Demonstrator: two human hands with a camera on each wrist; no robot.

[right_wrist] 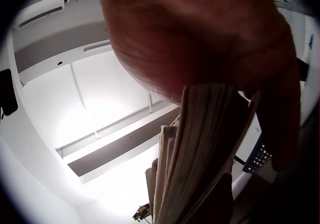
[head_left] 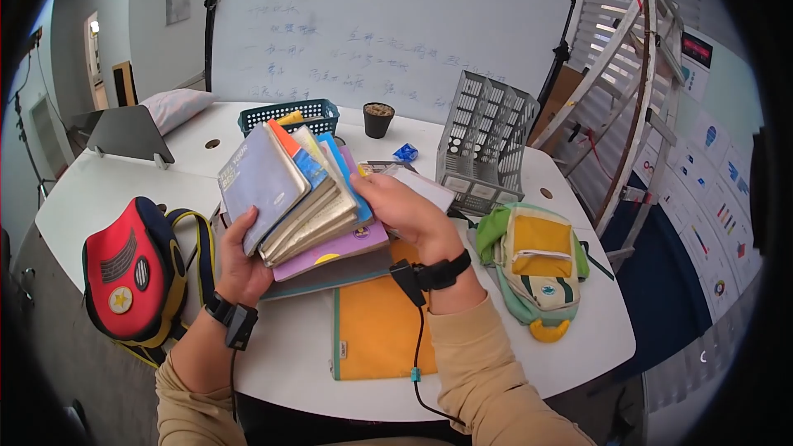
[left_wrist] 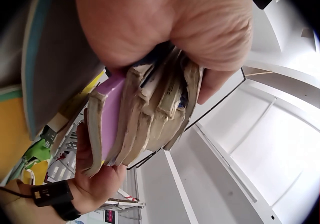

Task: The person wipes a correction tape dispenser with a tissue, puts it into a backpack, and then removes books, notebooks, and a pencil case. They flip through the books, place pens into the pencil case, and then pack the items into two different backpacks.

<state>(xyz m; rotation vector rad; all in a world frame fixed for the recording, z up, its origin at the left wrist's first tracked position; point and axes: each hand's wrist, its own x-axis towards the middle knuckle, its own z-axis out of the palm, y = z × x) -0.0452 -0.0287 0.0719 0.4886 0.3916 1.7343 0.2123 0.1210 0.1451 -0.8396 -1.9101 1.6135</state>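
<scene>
A fanned stack of worn books is held up above the table between both hands. My left hand grips its lower left corner, thumb on the grey-blue front book. At the stack's right edge, my right hand grips the books, its thumb near the blue ones. A purple book lies at the back of the stack; the left wrist view shows its purple cover beside the worn page edges. In the right wrist view, page edges stand below the palm.
An orange pouch lies on the white table below the books. A red backpack stands left, a green and yellow one right. Behind are a teal basket, a small pot, a grey rack and a blue wrapper.
</scene>
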